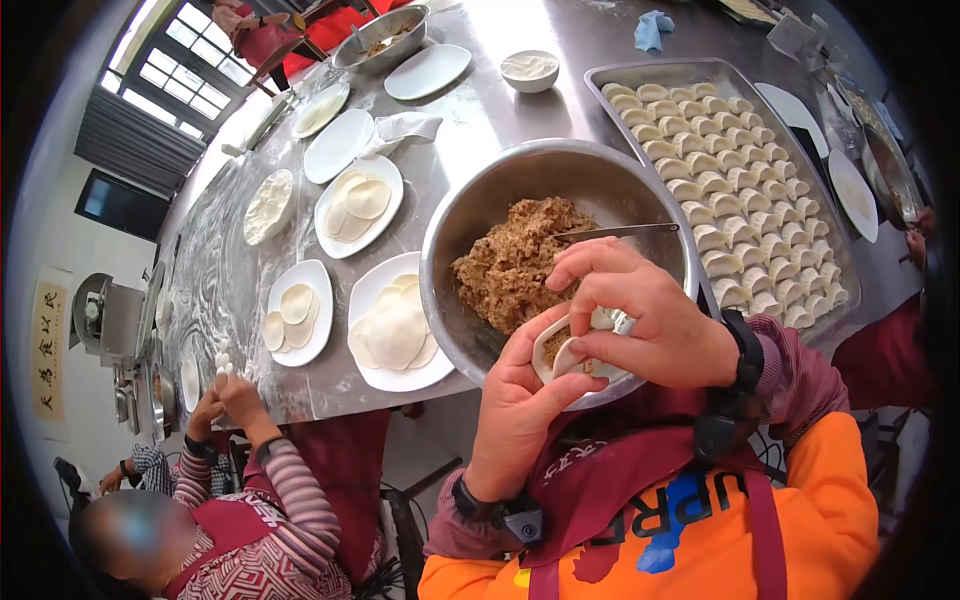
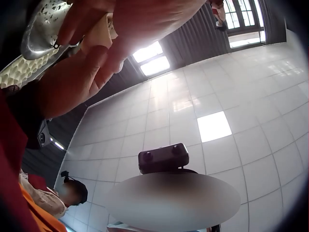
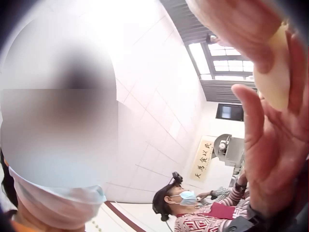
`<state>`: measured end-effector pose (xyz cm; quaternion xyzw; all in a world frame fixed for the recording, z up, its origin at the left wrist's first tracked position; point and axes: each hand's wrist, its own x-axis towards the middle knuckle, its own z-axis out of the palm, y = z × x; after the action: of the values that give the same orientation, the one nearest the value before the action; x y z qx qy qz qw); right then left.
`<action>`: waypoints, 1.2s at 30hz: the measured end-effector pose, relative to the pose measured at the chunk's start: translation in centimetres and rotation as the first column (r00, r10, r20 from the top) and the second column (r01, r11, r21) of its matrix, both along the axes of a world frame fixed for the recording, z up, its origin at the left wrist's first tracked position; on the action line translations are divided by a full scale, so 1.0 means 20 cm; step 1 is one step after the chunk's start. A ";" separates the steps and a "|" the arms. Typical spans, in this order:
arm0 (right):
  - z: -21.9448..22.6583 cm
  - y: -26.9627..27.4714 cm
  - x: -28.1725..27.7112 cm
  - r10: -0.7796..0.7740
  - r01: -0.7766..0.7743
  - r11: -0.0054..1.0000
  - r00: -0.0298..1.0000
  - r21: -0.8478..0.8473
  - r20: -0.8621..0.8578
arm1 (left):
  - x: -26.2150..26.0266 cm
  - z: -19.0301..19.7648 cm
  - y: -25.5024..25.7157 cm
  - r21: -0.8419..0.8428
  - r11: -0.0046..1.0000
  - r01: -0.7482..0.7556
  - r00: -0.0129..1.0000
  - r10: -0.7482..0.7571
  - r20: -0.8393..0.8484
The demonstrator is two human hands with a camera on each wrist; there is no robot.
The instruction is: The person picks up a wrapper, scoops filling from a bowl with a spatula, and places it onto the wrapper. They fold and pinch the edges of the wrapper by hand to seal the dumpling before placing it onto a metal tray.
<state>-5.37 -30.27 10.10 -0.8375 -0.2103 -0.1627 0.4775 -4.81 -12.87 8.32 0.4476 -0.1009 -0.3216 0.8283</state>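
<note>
A dumpling wrapper [image 1: 548, 362] with brown filling in it is cradled in my left hand [image 1: 510, 425], just over the near rim of a steel bowl [image 1: 440, 300]. My right hand [image 1: 655, 325] pinches the wrapper's edge between thumb and bent fingers. The right wrist view shows the pale outer side of the dumpling wrapper [image 3: 275, 72] between both hands. Inside the bowl lies a mound of minced filling [image 1: 525, 250], with a thin metal utensil [image 1: 630, 231] resting in it near the right hand.
A tray [image 1: 650, 160] of folded dumplings stands on the right. Plates of round wrappers [image 1: 390, 325] sit left of the bowl, beside a bowl of flour [image 1: 268, 205]. Another person's hands [image 1: 235, 400] work at the table's left edge.
</note>
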 end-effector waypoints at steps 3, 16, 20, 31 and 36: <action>-0.01 0.01 0.00 -0.007 0.012 0.999 0.994 0.042 -0.105 | 0.00 -0.01 0.00 0.056 0.998 -0.042 0.998 0.040 0.038; -0.09 0.08 -0.11 -0.131 0.147 0.971 0.987 0.187 -0.098 | -0.05 0.02 0.05 -0.058 0.964 -0.260 0.932 0.266 0.246; -0.09 0.12 -0.14 -0.160 0.192 0.936 0.978 0.294 -0.132 | -0.06 0.00 0.07 -0.083 0.966 -0.247 0.936 0.260 0.237; -0.09 0.11 -0.15 -0.339 0.319 0.936 0.932 0.152 0.131 | -0.06 0.01 0.00 0.045 0.959 -0.281 0.925 0.258 0.278; -0.09 0.08 -0.15 -0.323 0.332 0.943 0.905 0.013 0.277 | -0.07 0.00 0.00 0.042 0.973 -0.225 0.940 0.206 0.273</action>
<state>-8.35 -28.66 8.32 -0.8382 -0.1339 -0.3516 0.3948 -6.13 -12.83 8.35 0.5250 -0.1504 -0.1692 0.8204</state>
